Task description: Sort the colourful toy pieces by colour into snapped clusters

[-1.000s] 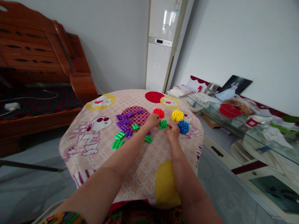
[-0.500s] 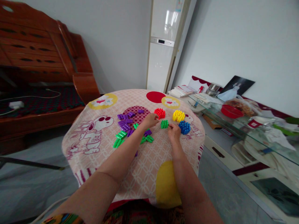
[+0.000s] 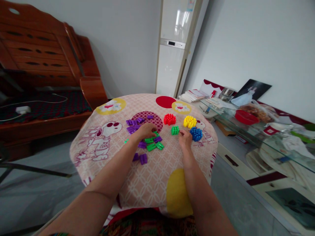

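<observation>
Shiny ridged purple pcs (image 3: 133,122) on patterned cloth (image 3: 152,177), then L hand (image 3: 147,130), fingers curled over loose green pcs (image 3: 151,147), can't tell if gripping. Knobbly red cluster (image 3: 169,119), blocky green cluster (image 3: 175,130) w/ R hand (image 3: 185,138) pinched-ish just beside, hold unclear, then bumpy yellow cluster (image 3: 189,121) & blue cluster (image 3: 196,134).

Loose green pieces (image 3: 151,147) nearly touched by left hand (image 3: 147,130); purple pieces (image 3: 133,127) spread alongside. Green block (image 3: 175,130) flanked by right hand (image 3: 185,137). Red (image 3: 169,119), yellow (image 3: 190,122), blue clusters (image 3: 196,134) set nearby on patterned cloth (image 3: 152,177).
</observation>
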A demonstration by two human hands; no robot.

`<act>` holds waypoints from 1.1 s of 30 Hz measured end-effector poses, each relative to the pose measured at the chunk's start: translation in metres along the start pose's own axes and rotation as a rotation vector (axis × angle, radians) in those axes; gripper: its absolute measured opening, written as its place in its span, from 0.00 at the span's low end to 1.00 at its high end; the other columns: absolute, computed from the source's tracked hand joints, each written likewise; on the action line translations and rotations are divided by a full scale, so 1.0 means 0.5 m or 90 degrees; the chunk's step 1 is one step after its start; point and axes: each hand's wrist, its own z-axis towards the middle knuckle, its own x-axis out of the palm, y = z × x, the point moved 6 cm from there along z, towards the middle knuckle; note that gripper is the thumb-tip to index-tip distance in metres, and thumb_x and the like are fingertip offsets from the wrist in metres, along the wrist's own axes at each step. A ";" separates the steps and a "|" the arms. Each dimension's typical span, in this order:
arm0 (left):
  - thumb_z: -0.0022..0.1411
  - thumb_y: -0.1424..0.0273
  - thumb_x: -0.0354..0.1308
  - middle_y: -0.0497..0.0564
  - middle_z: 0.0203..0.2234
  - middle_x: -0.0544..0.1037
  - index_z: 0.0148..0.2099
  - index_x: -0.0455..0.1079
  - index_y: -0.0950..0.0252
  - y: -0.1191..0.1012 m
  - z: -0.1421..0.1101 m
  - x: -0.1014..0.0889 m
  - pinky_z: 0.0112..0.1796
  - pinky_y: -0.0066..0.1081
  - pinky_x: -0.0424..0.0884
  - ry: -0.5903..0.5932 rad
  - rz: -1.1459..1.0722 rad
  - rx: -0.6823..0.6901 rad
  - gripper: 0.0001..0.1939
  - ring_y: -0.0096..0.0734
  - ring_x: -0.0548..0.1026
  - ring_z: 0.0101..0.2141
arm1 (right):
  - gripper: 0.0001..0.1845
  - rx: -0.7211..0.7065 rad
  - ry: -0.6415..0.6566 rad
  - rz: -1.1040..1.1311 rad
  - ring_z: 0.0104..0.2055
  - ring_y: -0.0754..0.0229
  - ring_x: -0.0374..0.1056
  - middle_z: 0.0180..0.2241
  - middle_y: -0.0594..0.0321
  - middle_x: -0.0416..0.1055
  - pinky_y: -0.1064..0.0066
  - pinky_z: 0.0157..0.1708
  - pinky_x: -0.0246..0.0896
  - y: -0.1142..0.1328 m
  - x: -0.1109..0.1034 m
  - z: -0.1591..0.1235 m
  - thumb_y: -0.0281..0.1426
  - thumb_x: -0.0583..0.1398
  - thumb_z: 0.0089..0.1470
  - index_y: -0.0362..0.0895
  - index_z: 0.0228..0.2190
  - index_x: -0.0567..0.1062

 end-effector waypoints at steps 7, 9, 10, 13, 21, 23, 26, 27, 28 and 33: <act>0.50 0.72 0.62 0.45 0.16 0.72 0.22 0.75 0.63 -0.001 0.011 -0.003 0.27 0.26 0.60 0.010 -0.026 -0.014 0.06 0.28 0.71 0.23 | 0.13 -0.026 -0.034 0.020 0.32 0.55 0.72 0.27 0.58 0.80 0.66 0.38 0.66 0.000 -0.003 -0.001 0.28 0.56 0.46 0.44 0.28 0.82; 0.51 0.72 0.60 0.47 0.18 0.75 0.25 0.76 0.64 -0.002 0.018 -0.011 0.28 0.26 0.61 -0.007 -0.008 -0.006 0.05 0.29 0.72 0.25 | 0.13 -0.021 -0.032 0.015 0.32 0.54 0.72 0.27 0.58 0.80 0.66 0.37 0.66 0.000 -0.002 -0.001 0.29 0.57 0.46 0.44 0.27 0.82; 0.52 0.73 0.60 0.48 0.21 0.77 0.27 0.78 0.64 -0.005 0.023 -0.015 0.29 0.26 0.62 -0.021 0.000 0.001 0.05 0.30 0.73 0.26 | 0.12 -0.019 -0.031 0.012 0.32 0.54 0.72 0.27 0.58 0.80 0.66 0.37 0.66 0.001 -0.002 -0.001 0.29 0.57 0.46 0.44 0.27 0.82; 0.54 0.75 0.58 0.51 0.29 0.81 0.36 0.80 0.66 -0.022 0.044 -0.020 0.33 0.26 0.64 -0.058 -0.010 0.027 0.10 0.31 0.75 0.30 | 0.12 -0.018 -0.031 0.008 0.32 0.54 0.72 0.28 0.57 0.80 0.66 0.37 0.66 0.003 -0.004 -0.002 0.29 0.57 0.46 0.44 0.27 0.82; 0.54 0.78 0.55 0.51 0.32 0.82 0.40 0.78 0.67 -0.085 0.100 0.022 0.38 0.26 0.69 -0.079 -0.081 0.084 0.13 0.31 0.76 0.33 | 0.12 -0.023 -0.025 0.020 0.33 0.54 0.72 0.28 0.57 0.79 0.65 0.39 0.67 0.005 -0.005 -0.001 0.28 0.56 0.47 0.45 0.27 0.81; 0.53 0.79 0.55 0.50 0.32 0.81 0.40 0.78 0.67 -0.091 0.109 0.034 0.39 0.26 0.70 -0.074 -0.092 0.086 0.14 0.31 0.76 0.34 | 0.12 -0.026 -0.030 0.020 0.32 0.54 0.72 0.27 0.58 0.79 0.65 0.38 0.67 0.006 -0.007 -0.001 0.28 0.57 0.47 0.45 0.26 0.81; 0.52 0.80 0.54 0.50 0.32 0.81 0.40 0.77 0.67 -0.096 0.120 0.050 0.38 0.25 0.70 -0.059 -0.109 0.080 0.15 0.30 0.76 0.33 | 0.11 -0.020 -0.032 0.016 0.32 0.53 0.72 0.27 0.57 0.79 0.65 0.38 0.67 0.007 -0.008 -0.001 0.28 0.57 0.46 0.45 0.26 0.81; 0.52 0.81 0.54 0.50 0.32 0.82 0.40 0.77 0.67 -0.097 0.122 0.054 0.38 0.25 0.70 -0.053 -0.114 0.078 0.15 0.30 0.77 0.34 | 0.11 -0.017 -0.029 0.014 0.32 0.53 0.72 0.28 0.56 0.80 0.64 0.38 0.67 0.008 -0.008 -0.001 0.28 0.57 0.46 0.44 0.26 0.81; 0.51 0.81 0.54 0.51 0.33 0.82 0.40 0.77 0.67 -0.099 0.124 0.057 0.38 0.25 0.71 -0.049 -0.120 0.078 0.15 0.30 0.77 0.34 | 0.12 -0.013 -0.025 0.011 0.33 0.52 0.73 0.28 0.56 0.80 0.64 0.39 0.67 0.008 -0.008 -0.001 0.28 0.57 0.47 0.44 0.27 0.81; 0.54 0.80 0.55 0.52 0.37 0.83 0.47 0.76 0.67 -0.090 0.109 0.031 0.39 0.25 0.72 -0.085 -0.159 0.074 0.18 0.30 0.79 0.37 | 0.12 -0.003 -0.023 0.011 0.34 0.52 0.73 0.29 0.56 0.80 0.64 0.39 0.67 0.008 -0.010 -0.001 0.28 0.57 0.46 0.45 0.28 0.82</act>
